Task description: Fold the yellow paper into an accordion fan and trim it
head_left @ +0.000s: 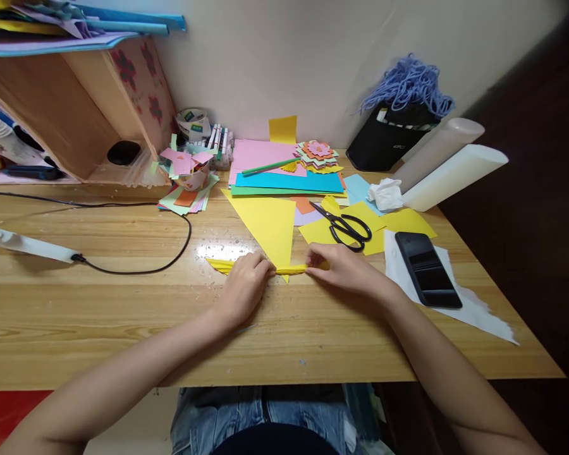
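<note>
A narrow strip of pleated yellow paper lies across the front part of the table, between my two hands. My left hand is closed on its left half, and the pleated end pokes out past the wrist side. With fingers pinched, my right hand grips the strip near its right end. Just behind, a flat yellow paper sheet with a pointed corner reaches under the strip. Black-handled scissors rest on yellow paper scraps beyond my right hand.
A phone lies on white tissue at right. Coloured sheets, a green pencil and a layered paper flower are at the back. A black cable crosses the left side. Paper rolls stand beside a black holder.
</note>
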Available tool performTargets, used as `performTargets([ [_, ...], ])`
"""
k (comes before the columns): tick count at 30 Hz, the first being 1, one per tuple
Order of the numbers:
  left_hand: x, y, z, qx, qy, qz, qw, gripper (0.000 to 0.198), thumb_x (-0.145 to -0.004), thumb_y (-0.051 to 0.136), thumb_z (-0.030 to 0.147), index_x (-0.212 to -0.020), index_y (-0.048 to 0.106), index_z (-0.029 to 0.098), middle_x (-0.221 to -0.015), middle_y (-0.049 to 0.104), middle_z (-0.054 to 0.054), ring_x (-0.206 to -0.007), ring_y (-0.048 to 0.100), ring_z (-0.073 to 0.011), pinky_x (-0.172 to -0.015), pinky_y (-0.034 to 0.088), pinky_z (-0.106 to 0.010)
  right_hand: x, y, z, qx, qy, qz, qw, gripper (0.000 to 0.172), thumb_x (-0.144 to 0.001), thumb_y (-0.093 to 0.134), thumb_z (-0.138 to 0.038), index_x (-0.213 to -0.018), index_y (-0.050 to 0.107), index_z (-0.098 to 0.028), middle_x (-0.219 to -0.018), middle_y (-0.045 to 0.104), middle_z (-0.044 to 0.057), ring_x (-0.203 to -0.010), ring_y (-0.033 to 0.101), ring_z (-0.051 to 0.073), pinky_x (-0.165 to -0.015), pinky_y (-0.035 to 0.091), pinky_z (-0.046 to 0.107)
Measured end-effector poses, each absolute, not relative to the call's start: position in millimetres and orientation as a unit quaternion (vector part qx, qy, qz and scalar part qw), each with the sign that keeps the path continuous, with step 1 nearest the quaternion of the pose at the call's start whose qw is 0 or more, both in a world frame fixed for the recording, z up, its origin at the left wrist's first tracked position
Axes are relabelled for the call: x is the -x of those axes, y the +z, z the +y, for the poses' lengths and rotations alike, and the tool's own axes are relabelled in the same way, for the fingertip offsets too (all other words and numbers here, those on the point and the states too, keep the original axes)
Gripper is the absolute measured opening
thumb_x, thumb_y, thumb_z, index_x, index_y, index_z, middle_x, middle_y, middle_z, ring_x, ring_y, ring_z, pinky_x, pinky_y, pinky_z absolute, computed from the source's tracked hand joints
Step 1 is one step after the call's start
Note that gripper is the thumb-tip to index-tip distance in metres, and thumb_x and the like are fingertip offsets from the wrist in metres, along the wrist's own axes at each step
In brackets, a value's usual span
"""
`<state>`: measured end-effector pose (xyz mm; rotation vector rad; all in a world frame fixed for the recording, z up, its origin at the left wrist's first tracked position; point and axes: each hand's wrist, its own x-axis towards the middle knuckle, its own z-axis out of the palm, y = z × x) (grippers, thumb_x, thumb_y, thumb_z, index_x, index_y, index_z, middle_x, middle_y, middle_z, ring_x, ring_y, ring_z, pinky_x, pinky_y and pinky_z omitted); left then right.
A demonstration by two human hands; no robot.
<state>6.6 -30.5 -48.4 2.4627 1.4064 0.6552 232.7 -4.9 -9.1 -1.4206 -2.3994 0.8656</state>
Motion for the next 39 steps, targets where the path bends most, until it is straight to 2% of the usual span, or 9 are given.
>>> performTargets([
  [6,-9.8,-36.9,-28.4,-0.835,0.181,0.501,0.138,0.014,-0.088,0.047,0.018,-0.082,0.059,0.017,-0.085,0.059,-0.004,-0.078,0.052,-0.0181,-0.068,0.038,-0.03,-236.5,-8.1,-5.0,0.477,0.259,-0.836,0.079,0.008,-0.081,0.052,-0.02,-0.076,0.058,-0.019,-0.08,0.063,0.002,-0.073,0.055,0.015,-0.065,0.039,0.025],
  [13,-36.2,-35.6,-20.9,-0.875,0.173,0.426,0.154,0.022,-0.084,0.055,0.036,-0.092,0.063,0.017,-0.089,0.062,-0.006,-0.081,0.054,-0.019,-0.07,0.041,-0.031,-230.1,-17.0,-8.5,0.466,0.221,-0.851,0.096,0.006,-0.08,0.051,-0.018,-0.075,0.055,-0.018,-0.078,0.06,0.004,-0.074,0.054,0.016,-0.065,0.037,0.026],
  [21,-44.7,-41.5,-21.2,-0.863,0.171,0.453,0.147,0.017,-0.087,0.051,0.026,-0.084,0.066,0.018,-0.083,0.062,-0.005,-0.077,0.054,-0.0179,-0.067,0.04,-0.03,-235.3,-11.6,-8.7,0.471,0.252,-0.839,0.1,0.005,-0.08,0.054,-0.02,-0.077,0.057,-0.018,-0.079,0.061,0.003,-0.073,0.055,0.016,-0.063,0.037,0.025],
  [27,-47.5,-33.5,-12.4,-0.825,0.156,0.492,0.228,0.013,-0.081,0.056,0.022,-0.078,0.068,0.019,-0.081,0.066,-0.004,-0.073,0.058,-0.0169,-0.063,0.039,-0.027,-247.6,-4.6,-3.6,0.485,0.309,-0.814,0.081,0.009,-0.08,0.057,-0.023,-0.074,0.061,-0.018,-0.078,0.062,0.002,-0.071,0.056,0.015,-0.061,0.038,0.025],
  [32,-50.0,-25.3,6.1,-0.791,0.099,0.506,0.329,0.007,-0.074,0.064,0.023,-0.073,0.07,0.019,-0.07,0.069,-0.002,-0.065,0.059,-0.0151,-0.057,0.037,-0.025,-251.1,-7.3,2.1,0.519,0.307,-0.795,0.063,0.016,-0.08,0.059,-0.032,-0.069,0.06,-0.019,-0.075,0.064,0.001,-0.069,0.056,0.015,-0.058,0.035,0.025],
  [39,-54.1,-15.0,21.3,-0.79,0.04,0.507,0.341,0.007,-0.068,0.069,0.023,-0.07,0.07,0.016,-0.07,0.07,-0.004,-0.062,0.059,-0.0148,-0.054,0.037,-0.024,-245.7,-8.2,6.5,0.528,0.28,-0.801,0.038,0.018,-0.081,0.059,-0.029,-0.066,0.056,-0.019,-0.074,0.065,0.002,-0.067,0.055,0.015,-0.054,0.032,0.024],
])
